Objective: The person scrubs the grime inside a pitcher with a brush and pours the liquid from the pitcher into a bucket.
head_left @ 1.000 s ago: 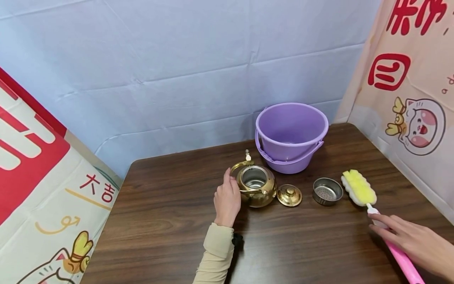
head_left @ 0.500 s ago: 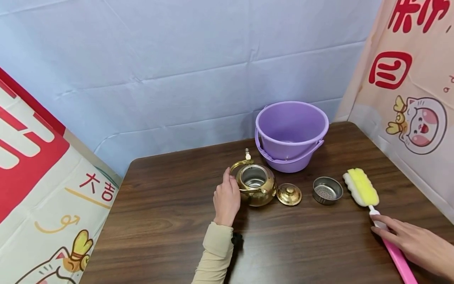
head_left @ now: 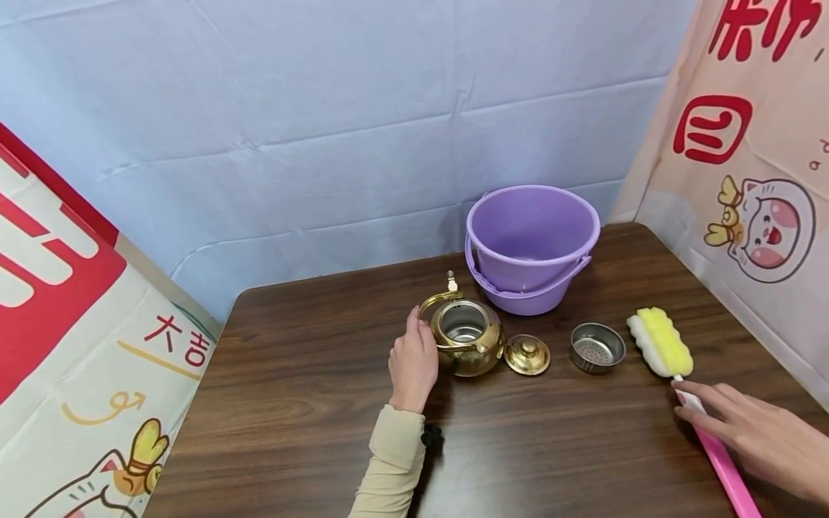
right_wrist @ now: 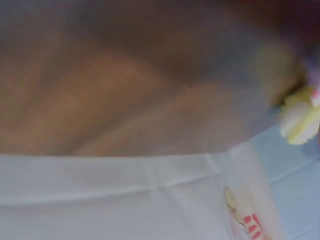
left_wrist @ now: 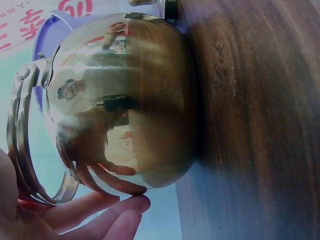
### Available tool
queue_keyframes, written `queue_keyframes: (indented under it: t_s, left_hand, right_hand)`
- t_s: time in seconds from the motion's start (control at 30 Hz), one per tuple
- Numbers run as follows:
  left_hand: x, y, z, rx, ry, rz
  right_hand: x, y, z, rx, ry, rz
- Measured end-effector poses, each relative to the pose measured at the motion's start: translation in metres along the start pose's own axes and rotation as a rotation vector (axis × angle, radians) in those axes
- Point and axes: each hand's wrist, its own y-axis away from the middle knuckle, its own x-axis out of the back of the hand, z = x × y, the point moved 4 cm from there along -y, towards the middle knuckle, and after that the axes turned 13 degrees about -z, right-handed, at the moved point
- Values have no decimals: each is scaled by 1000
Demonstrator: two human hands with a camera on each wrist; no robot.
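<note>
My left hand (head_left: 414,367) holds the curved handle of a brass teapot (head_left: 476,363), which stands lidless on the table. In the left wrist view, fingers lie around the lower end of that handle, close against the shiny teapot (left_wrist: 125,110). At the right, my right hand (head_left: 754,432) pinches the white neck of a sponge brush (head_left: 660,342) between thumb and fingers. Its pink handle runs beneath the palm toward the lower edge. In the blurred right wrist view, only the brush's yellow-and-white sponge (right_wrist: 299,120) is recognisable at the edge.
A round brass lid (head_left: 527,355) lies just right of the teapot. Beside it sits a metal strainer cup (head_left: 597,349) with a perforated base. Behind them stands a purple bucket (head_left: 531,280), its handle hanging forward. The brown wooden table (head_left: 291,403) meets cloth backdrops at the back and sides.
The sponge brush has shifted slightly right and turned a little. My right hand has moved slightly left along its neck in the last half second. My left hand and the teapot have stayed put.
</note>
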Motion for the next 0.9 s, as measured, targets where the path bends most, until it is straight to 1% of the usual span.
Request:
queue_keyframes:
  t_s: [0.1, 0.23, 0.37, 0.47, 0.53, 0.6, 0.7, 0.8, 0.9]
  left_hand:
    - [1, 0, 1, -6, 4, 6]
    - [1, 0, 1, -6, 9, 4]
    - [0, 0, 0, 12, 6, 2]
    - [1, 0, -2, 26, 8, 4]
    - [2, 0, -3, 28, 16, -2]
    - [2, 0, -4, 26, 24, -10]
    - [3, -1, -4, 26, 31, -20]
    - [3, 0, -4, 29, 32, -19]
    - [2, 0, -4, 32, 38, -25]
  right_hand:
    - [15, -15, 1, 13, 0, 35]
    - [31, -39, 5, 5, -63, 49]
    - [43, -69, 3, -37, -159, 119]
    - [49, -98, -2, -57, -281, 166]
    - [51, -118, -8, -90, -351, 174]
    - [51, -137, -14, -137, -436, 155]
    - [48, -165, -22, -209, -543, 94]
    - [44, -190, -25, -223, -662, 44]
    - [39, -212, -26, -221, -732, 10]
